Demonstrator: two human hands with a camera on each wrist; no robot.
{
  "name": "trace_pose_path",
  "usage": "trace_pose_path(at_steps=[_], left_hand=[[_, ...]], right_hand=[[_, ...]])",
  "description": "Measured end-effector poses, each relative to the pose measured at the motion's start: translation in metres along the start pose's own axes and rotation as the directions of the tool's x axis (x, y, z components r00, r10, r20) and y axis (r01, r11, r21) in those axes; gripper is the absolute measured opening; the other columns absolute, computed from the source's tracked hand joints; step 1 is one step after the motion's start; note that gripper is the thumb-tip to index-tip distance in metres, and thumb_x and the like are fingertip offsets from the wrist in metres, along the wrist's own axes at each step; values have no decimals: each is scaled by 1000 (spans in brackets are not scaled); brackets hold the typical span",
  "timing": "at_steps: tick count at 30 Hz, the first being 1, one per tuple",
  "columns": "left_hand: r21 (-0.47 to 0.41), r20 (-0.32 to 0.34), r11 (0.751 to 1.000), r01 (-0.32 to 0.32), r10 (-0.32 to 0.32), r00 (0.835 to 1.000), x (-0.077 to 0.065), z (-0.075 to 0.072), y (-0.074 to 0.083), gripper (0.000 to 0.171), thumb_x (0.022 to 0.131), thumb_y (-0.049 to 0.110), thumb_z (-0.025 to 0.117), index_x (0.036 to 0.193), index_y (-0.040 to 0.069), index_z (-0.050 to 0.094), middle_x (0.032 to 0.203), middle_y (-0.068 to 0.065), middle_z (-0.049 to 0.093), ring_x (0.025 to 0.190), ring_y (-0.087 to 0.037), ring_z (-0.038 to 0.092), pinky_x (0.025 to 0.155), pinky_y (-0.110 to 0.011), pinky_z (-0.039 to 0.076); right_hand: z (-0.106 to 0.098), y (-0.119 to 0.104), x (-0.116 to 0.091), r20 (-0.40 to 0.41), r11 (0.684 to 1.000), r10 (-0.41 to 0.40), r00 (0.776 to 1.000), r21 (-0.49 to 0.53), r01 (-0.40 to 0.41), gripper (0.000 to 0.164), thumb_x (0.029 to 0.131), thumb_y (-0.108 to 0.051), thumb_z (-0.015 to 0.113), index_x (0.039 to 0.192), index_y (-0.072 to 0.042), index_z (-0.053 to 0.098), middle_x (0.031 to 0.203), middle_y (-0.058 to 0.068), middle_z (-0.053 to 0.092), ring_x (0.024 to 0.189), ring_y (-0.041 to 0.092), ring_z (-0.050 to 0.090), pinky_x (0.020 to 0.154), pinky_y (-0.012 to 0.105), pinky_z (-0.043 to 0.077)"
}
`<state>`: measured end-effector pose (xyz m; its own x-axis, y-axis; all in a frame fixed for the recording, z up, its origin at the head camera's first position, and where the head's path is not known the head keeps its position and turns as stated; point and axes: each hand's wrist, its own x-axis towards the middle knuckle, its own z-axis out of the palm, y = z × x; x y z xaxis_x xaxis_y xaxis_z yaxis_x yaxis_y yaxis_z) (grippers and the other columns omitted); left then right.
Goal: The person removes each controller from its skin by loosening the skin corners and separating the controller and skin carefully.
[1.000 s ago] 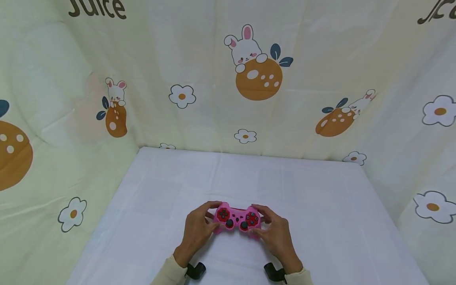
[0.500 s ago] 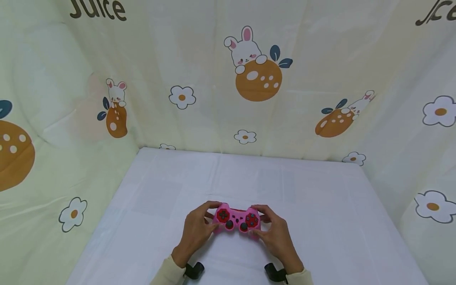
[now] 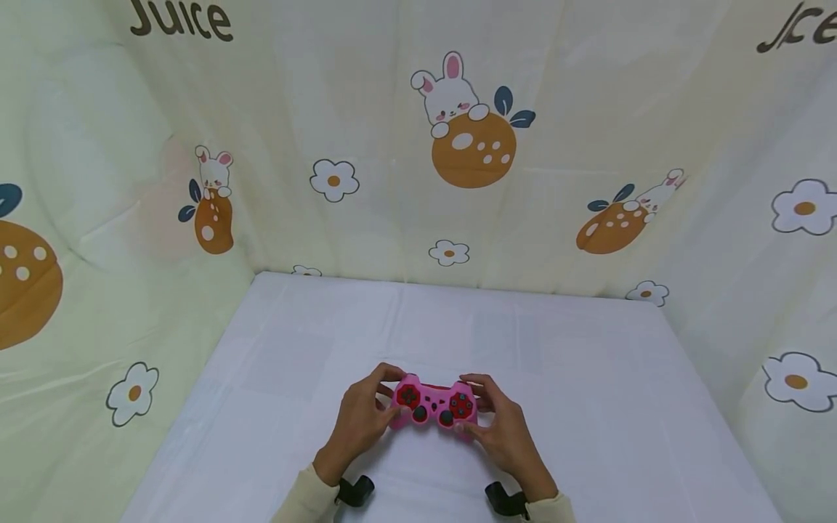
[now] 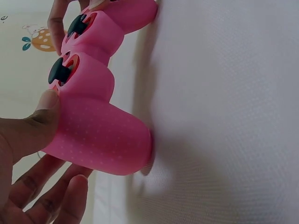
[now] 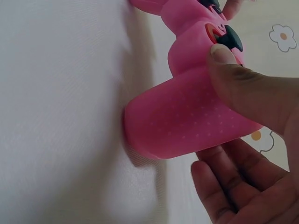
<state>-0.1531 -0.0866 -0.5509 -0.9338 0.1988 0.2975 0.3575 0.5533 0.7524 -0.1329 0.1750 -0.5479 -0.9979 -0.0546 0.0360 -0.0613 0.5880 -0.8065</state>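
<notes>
A pink game controller (image 3: 434,404) with red button pads and two black thumbsticks is held between both hands near the table's front. My left hand (image 3: 361,416) grips its left end, thumb on the face beside the stick and a finger at the top edge. At the other end my right hand (image 3: 502,425) holds it the same way. In the left wrist view the left handle of the controller (image 4: 100,135) meets the white cloth at its tip. The right wrist view shows the right handle of the controller (image 5: 177,119) also tip-down at the cloth.
A white cloth covers the table (image 3: 588,407). Behind and on both sides hangs a cream curtain (image 3: 366,94) printed with rabbits, oranges and flowers. A black wrist camera (image 3: 356,491) sits on the left wrist, and another black camera (image 3: 505,500) on the right.
The left index finger has lifted slightly at the controller's top edge. The head view has shifted a little; both hands keep their hold on the controller, which stays in place.
</notes>
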Motion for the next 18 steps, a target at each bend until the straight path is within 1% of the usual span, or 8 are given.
trace_pose_path(at_steps=[4,8,12,15,18], left_hand=[[4,20,1000,14,-14,1000,0,0,-1,54,83,4,89,128,21,65,128,4,74,93,-12,74,74,-26,60],[1,25,1000,3,-3,1000,0,0,-1,57,83,5,90,132,22,65,131,5,73,93,-12,72,74,-26,60],[-4,36,1000,-12,12,999,-1,-1,-1,63,83,6,90,138,21,64,132,4,73,95,-13,71,74,-25,59],[-13,67,1000,-15,16,998,-1,-2,-1,67,83,5,90,143,21,63,132,1,73,96,-14,71,75,-25,59],[-23,112,1000,-20,22,993,0,-5,-1,71,84,4,89,147,22,62,132,-2,73,96,-15,70,76,-27,59]], right_hand=[[-1,-1,0,10,1000,11,1000,-10,-11,83,75,-7,95,144,-35,58,133,0,74,113,18,72,102,45,58],[-2,0,0,22,1000,15,1000,-7,-15,83,76,-9,95,144,-39,59,132,-4,74,111,15,72,102,45,58],[-4,0,0,36,1000,3,999,-3,-3,83,76,-9,95,145,-39,60,132,-9,73,109,12,71,102,44,58],[-5,1,0,45,1000,-14,999,5,13,82,76,-10,95,145,-38,61,131,-11,72,108,10,71,101,43,59],[-6,3,0,60,999,-36,998,21,35,81,76,-9,95,143,-40,61,128,-10,73,106,10,71,100,40,59]])
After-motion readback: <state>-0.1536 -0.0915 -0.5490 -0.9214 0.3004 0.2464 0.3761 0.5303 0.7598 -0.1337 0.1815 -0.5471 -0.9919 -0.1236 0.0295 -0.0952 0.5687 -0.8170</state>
